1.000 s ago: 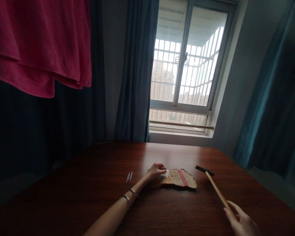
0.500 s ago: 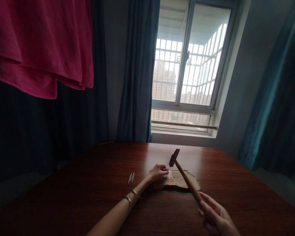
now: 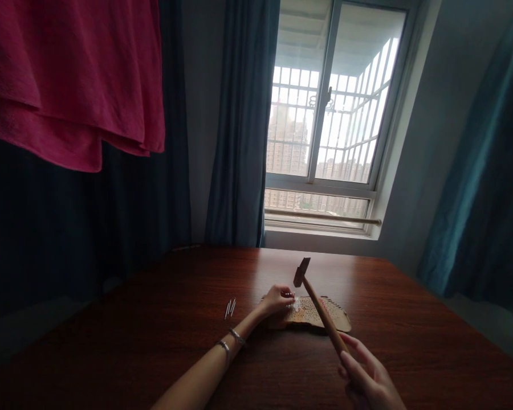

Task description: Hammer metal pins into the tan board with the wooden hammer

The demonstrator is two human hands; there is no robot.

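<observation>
My right hand (image 3: 365,373) grips the wooden handle of a hammer (image 3: 322,314), its metal head raised above the far side of a tan, hole-covered flat piece (image 3: 336,319). At that piece's left end, the fingers of my left hand (image 3: 279,300) are pinched together; what they hold is too small to make out. Some white material (image 3: 297,305) lies on the piece beside those fingertips. Two bracelets (image 3: 231,341) circle my left wrist and forearm. To the left of the left hand, several thin metal rods (image 3: 229,308) lie side by side.
A dark reddish wooden table (image 3: 145,336) spreads under everything. Behind it stand a barred window (image 3: 346,125) and blue curtains (image 3: 239,125). A pink cloth (image 3: 77,85) hangs at the upper left.
The hammer and my right hand have shifted slightly to the left. My left hand stays pinched at the same spot on the flat piece.
</observation>
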